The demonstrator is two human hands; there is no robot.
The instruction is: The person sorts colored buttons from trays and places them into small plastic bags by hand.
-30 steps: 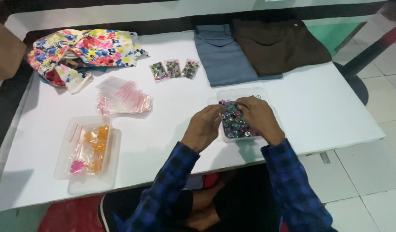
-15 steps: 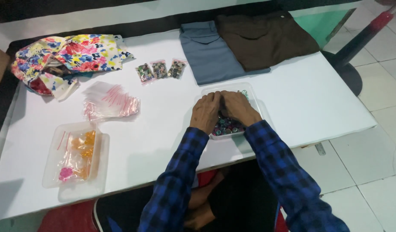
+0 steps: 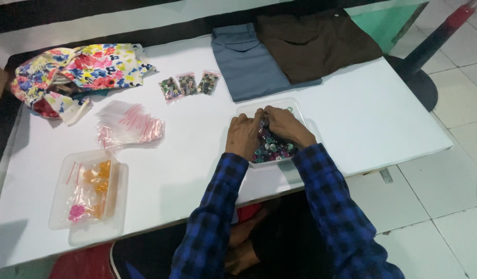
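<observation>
- Buttons (image 3: 272,149), a mixed-colour heap, fill a clear tray (image 3: 295,106) near the surface's (image 3: 373,119) front edge, towards its right end.
- Both hands are in the heap: left hand (image 3: 243,135) and right hand (image 3: 286,125) touching, fingers curled among buttons; what they pinch is hidden.
- Tray's long axis runs front to back.
- Bare surface lies right of the tray; folded grey cloth (image 3: 248,62) just behind.

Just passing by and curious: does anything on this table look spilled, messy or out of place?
Nothing looks spilled. Both hands, left hand and right hand, are in the clear tray of buttons. Only the floral cloth lies crumpled, unlike the folded trousers, and the empty bags are loosely heaped.
</observation>
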